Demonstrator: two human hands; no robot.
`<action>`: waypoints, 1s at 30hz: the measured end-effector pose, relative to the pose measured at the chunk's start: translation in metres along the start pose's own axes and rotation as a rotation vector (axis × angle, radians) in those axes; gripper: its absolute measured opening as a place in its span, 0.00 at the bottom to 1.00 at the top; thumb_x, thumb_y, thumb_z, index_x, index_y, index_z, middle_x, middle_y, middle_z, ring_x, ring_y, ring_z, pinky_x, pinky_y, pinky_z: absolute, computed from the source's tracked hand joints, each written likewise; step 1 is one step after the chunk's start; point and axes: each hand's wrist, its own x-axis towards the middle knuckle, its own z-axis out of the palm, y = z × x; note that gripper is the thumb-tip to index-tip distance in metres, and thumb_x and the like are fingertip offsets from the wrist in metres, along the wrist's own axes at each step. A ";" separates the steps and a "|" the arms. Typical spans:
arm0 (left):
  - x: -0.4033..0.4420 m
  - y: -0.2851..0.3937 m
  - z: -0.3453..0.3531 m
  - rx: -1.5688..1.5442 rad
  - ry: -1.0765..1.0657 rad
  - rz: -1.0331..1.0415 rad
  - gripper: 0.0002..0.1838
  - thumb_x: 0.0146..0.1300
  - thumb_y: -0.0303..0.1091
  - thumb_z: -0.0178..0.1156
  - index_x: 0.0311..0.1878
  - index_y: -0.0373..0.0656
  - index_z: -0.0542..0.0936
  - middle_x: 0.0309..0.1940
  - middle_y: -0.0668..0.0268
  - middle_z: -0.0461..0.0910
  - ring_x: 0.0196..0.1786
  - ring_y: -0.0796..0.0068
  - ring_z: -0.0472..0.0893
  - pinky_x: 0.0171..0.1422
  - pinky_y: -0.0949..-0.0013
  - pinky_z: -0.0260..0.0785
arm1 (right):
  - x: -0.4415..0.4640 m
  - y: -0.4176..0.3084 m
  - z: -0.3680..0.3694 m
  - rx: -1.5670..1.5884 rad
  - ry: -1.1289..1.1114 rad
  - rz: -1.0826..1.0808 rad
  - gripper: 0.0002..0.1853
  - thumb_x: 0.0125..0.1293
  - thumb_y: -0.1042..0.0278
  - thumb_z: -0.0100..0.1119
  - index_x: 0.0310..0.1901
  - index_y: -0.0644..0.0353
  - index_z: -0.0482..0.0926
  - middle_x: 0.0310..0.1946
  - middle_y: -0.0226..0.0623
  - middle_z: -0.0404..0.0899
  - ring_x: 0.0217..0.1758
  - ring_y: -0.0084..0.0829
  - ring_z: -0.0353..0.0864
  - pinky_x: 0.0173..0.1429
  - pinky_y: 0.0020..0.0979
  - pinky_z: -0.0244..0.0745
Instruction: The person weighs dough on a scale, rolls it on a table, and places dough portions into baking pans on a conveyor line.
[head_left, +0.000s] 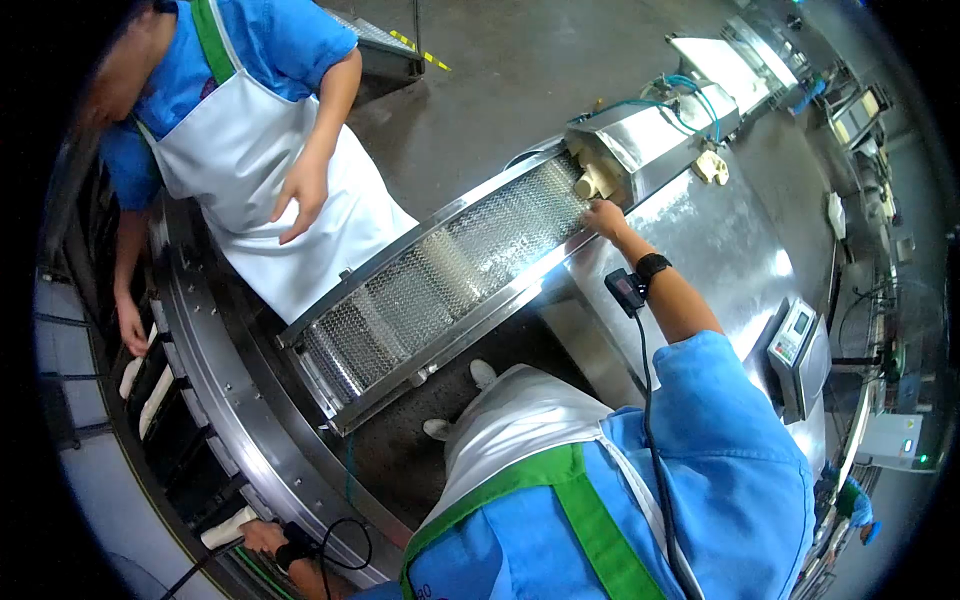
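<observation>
My right hand (605, 218) reaches over the near rail of a metal mesh conveyor belt (450, 260), fingers bent down at its upper end. Just beyond the fingertips lies a short, pale roll of dough (597, 182) at the mouth of a steel housing. Whether those fingers touch the roll is too small to tell. At the lower left, my left hand (262, 537) is closed on the end of a pale dough strip (228, 526), beside the slots of a curved steel machine (240, 440). Straps and cables cover both wrists in part.
Opposite me a co-worker in a white apron (290, 190) has one hand (130, 325) by dough strips (155, 403) in the slots and the other over the apron. A digital scale (795, 345) stands on the steel table (720, 240) at right, with dough pieces (710, 167) farther back.
</observation>
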 end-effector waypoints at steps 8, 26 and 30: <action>-0.011 -0.018 0.005 -0.186 -0.201 0.406 0.17 0.55 0.43 0.49 0.37 0.36 0.73 0.29 0.58 0.76 0.27 0.67 0.76 0.28 0.65 0.70 | 0.024 -0.024 -0.001 0.631 -0.038 0.091 0.22 0.57 0.51 0.46 0.46 0.60 0.68 0.37 0.37 0.72 0.36 0.34 0.73 0.44 0.35 0.67; -0.022 0.058 -0.102 -0.362 -0.331 0.378 0.10 0.53 0.32 0.49 0.40 0.49 0.70 0.53 0.63 0.57 0.58 0.62 0.53 0.57 0.57 0.43 | -0.039 -0.070 -0.125 0.503 -0.368 -0.640 0.20 0.54 0.61 0.49 0.45 0.65 0.65 0.34 0.37 0.70 0.35 0.29 0.72 0.36 0.25 0.69; -0.020 0.051 -0.104 -0.348 -0.421 0.404 0.09 0.54 0.33 0.48 0.40 0.48 0.69 0.54 0.62 0.57 0.59 0.61 0.50 0.57 0.54 0.40 | -0.113 -0.215 -0.144 1.015 -0.636 -0.336 0.21 0.55 0.62 0.50 0.48 0.65 0.63 0.37 0.41 0.70 0.38 0.29 0.72 0.39 0.27 0.71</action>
